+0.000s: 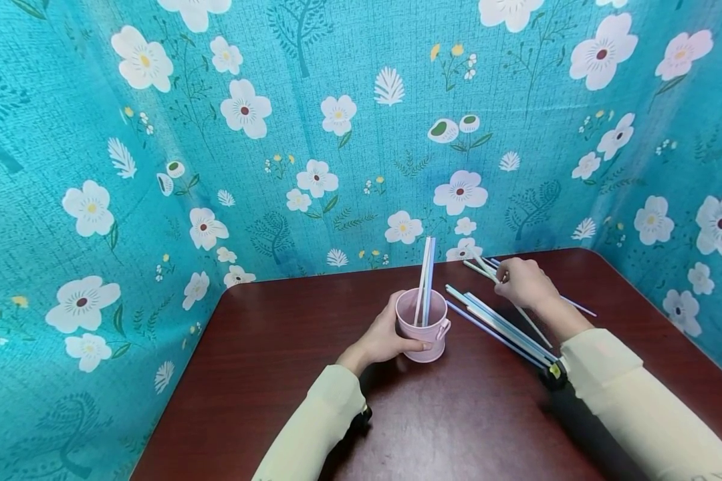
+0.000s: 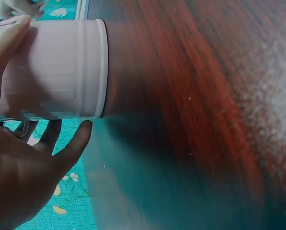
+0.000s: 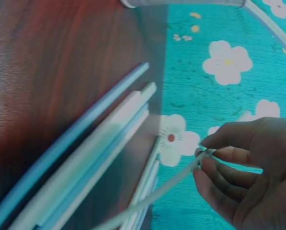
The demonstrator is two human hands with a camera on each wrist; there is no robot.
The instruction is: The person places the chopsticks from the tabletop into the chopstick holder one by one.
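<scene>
A small pink bucket (image 1: 420, 345) stands upright on the table, gripped by my left hand (image 1: 380, 339), with the thumb on the near side. Several thin pastel straws (image 1: 425, 277) lean upright inside it. In the left wrist view, the fingers lie around the bucket wall (image 2: 56, 67). Further right, my right hand (image 1: 526, 286) pinches a pale green straw (image 3: 166, 186) between thumb and fingertips; it slants down past the hand. Below that hand lies a loose bunch of blue, white and green straws (image 1: 498, 326) on the table.
More straws (image 1: 577, 306) lie behind and beside the right hand, near the back of the dark red wooden table (image 1: 265, 361). A teal flowered cloth (image 1: 349, 160) rises behind the table and along both sides.
</scene>
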